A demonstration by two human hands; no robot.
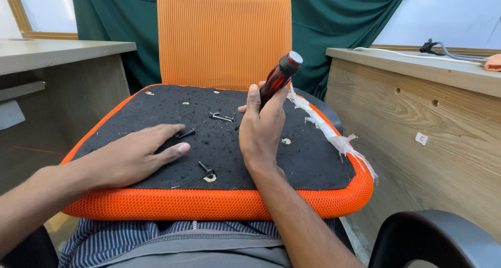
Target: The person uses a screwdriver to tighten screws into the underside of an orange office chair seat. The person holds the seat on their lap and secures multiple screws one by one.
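An orange mesh seat cushion [209, 203] lies upside down across my lap, its black underside [308, 161] facing up. My left hand [133, 156] rests flat on the black fabric, fingers together, its fingertips beside a loose black bolt [186, 134]. My right hand [263, 129] grips a red and black screwdriver [280, 75], handle up, its tip hidden behind my fingers. Another black bolt [206, 169] stands in a hole near the front edge. A small metal part [222, 116] lies farther back.
An orange ribbed backrest [224, 38] stands behind the seat, before a green curtain [109, 17]. Wooden desks flank me at the left [62, 75] and right [417, 116]. Torn clear plastic wrap [334, 137] hangs off the seat's right edge. A black chair armrest [433, 239] is at the lower right.
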